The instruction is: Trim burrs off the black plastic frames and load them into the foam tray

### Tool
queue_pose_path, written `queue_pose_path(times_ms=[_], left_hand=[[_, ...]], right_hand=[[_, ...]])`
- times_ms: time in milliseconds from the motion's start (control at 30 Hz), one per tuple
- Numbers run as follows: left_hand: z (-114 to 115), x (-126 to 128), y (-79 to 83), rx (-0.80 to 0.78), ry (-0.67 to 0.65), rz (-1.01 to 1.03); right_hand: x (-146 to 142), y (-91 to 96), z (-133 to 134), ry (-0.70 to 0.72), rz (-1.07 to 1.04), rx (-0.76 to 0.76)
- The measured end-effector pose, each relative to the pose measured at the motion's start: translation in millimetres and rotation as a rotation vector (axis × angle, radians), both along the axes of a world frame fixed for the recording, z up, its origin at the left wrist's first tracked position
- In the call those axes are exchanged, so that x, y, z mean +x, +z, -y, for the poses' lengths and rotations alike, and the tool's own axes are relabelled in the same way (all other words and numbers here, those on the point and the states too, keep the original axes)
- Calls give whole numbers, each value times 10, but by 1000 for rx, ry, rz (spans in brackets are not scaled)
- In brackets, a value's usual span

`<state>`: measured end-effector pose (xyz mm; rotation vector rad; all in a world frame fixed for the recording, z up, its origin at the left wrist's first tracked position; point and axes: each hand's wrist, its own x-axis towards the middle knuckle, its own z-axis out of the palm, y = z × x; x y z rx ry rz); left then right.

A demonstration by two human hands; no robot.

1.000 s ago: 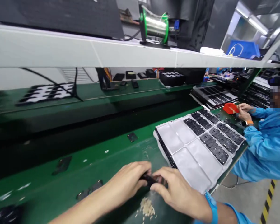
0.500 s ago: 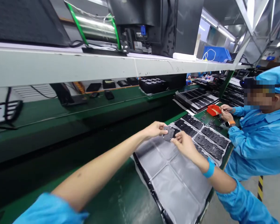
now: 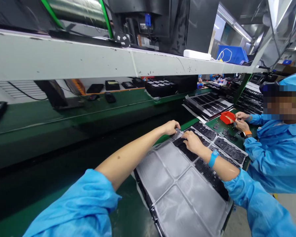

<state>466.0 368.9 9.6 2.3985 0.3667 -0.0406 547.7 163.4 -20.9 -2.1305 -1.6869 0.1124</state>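
My left hand [image 3: 172,127] reaches to the far edge of the tray and pinches a small flat black plate [image 3: 177,134]. Close beside it, to the right, is my right hand [image 3: 194,143], its fingers bent and slightly apart over the black parts; whether its fingertips touch the plate is hard to tell. Beneath both hands lies a translucent grey compartment tray [image 3: 160,161], with bare pockets on the near side. Rows of similar black plates [image 3: 205,131] fill pockets to the right and partly under my right hand.
A co-worker in blue [image 3: 278,148] sits at the right, hands near a red bin [image 3: 227,117] and loose black parts. Stacked trays [image 3: 207,104] stand behind. A white shelf [image 3: 88,62] crosses above the green bench [image 3: 128,217], carrying a wire spool and a monitor.
Both hands have moved from over the grey tray pockets to its far edge. The plate, held between both hands before, is now lower, in my left fingers. The view has shifted slightly.
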Motion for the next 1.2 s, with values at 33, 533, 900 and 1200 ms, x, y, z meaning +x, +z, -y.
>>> queue_pose_path(times_ms=[33, 533, 900, 1200], left_hand=[[-29, -46, -16, -8, 1, 14], [-246, -892, -177, -261, 152, 150], [-275, -1163, -186, -325, 194, 154], [-223, -1137, -157, -339, 197, 150]], right_hand=[[18, 2, -44, 56, 13, -9], [312, 112, -329, 459, 175, -127], [427, 75, -508, 470, 266, -216], [441, 30, -433, 472, 248, -234]])
